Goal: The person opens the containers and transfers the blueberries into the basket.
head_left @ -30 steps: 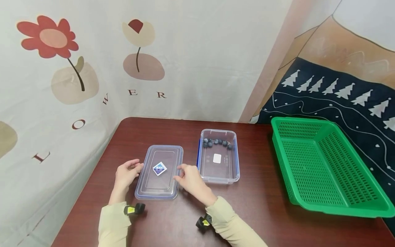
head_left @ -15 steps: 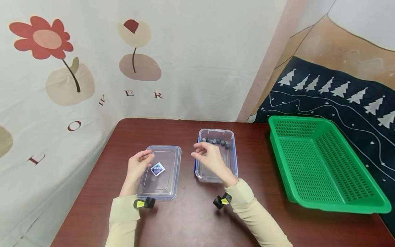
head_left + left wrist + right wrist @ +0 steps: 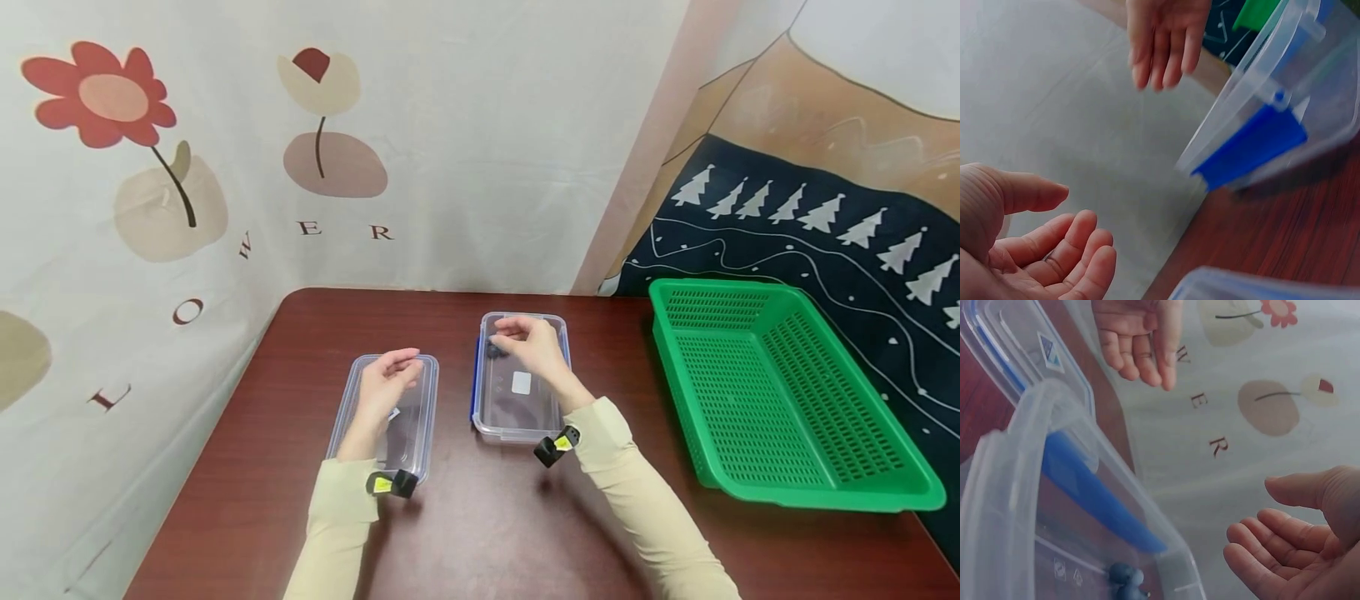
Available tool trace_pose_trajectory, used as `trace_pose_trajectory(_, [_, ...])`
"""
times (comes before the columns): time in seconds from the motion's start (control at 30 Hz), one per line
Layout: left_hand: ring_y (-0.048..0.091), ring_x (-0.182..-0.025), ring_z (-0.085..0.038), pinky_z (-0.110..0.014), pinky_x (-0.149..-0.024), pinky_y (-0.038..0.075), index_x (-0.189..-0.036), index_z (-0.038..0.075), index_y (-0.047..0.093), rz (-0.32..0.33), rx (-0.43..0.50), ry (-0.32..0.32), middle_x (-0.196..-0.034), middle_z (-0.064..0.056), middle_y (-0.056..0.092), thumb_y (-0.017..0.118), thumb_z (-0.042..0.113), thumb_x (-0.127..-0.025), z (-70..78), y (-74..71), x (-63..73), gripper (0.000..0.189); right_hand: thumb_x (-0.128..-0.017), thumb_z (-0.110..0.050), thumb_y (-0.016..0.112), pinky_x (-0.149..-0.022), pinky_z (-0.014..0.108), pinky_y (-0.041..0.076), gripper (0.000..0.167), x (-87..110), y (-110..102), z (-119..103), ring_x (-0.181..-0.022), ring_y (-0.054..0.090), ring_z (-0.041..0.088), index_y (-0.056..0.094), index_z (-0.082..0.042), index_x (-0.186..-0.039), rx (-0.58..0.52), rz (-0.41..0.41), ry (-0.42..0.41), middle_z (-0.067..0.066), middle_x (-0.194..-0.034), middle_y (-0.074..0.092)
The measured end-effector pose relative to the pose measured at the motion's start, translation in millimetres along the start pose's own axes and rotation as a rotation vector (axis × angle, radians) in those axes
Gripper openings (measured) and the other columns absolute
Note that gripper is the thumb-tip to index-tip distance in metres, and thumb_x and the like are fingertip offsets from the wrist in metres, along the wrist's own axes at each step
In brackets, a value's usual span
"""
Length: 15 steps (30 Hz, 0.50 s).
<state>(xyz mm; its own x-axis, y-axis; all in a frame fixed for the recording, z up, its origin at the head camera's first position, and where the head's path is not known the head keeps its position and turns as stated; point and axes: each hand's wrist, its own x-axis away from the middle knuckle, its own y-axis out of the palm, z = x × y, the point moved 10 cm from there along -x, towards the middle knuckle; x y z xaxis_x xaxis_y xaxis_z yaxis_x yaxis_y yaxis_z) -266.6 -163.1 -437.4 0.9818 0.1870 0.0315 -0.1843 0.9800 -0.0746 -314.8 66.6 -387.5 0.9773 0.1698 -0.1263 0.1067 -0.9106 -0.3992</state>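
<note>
My left hand hovers over a clear plastic lid with a blue rim and a diamond-shaped sticker, partly covering it in the head view. Its fingers are relaxed, and nothing lies in the palm. Right of the lid stands an uncovered clear plastic container with a blue side clip. Several dark blue berries, apparently blueberries, sit inside at its far end. My right hand is raised above the container, its fingers loosely bent and holding nothing; it hides some of the berries in the head view.
A large green plastic basket stands at the right of the dark red wooden table. A patterned cloth hangs behind the table's far edge, and a dark tree-print cloth lies behind the basket.
Both hands have left the lid's sides. The right hand has moved right and away over the container; the left has risen and shifted right above the lid. Lid and container stay in place.
</note>
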Motion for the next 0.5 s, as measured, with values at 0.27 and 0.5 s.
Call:
trace_pose_trajectory(0.27, [0.058, -0.065, -0.004, -0.019, -0.062, 0.050, -0.109, -0.014, 0.059, -0.064, 0.037, 0.043, -0.080, -0.003, 0.064, 0.063, -0.003, -0.084, 3.9, 38.0, 3.8, 0.027, -0.082, -0.002, 0.069, -0.058, 0.018, 0.045, 0.022, -16.9, -2.0, 15.3, -0.068, 0.058, 0.007, 0.066, 0.008, -0.101, -0.051, 0.005, 0.043, 0.015, -0.086, 0.069])
trace_pose_trajectory(0.5, [0.056, -0.065, -0.001, -0.016, -0.060, 0.047, -0.107, -0.015, 0.060, -0.107, 0.020, 0.065, -0.086, -0.012, 0.066, 0.063, -0.004, -0.083, 2.2, 62.6, 6.9, 0.026, -0.082, -0.005, 0.069, -0.066, 0.039, 0.050, 0.015, -31.2, -0.1, 40.4, -0.070, 0.058, 0.026, 0.071, 0.001, -0.096, -0.085, 0.028, 0.163, 0.003, -0.077, 0.067])
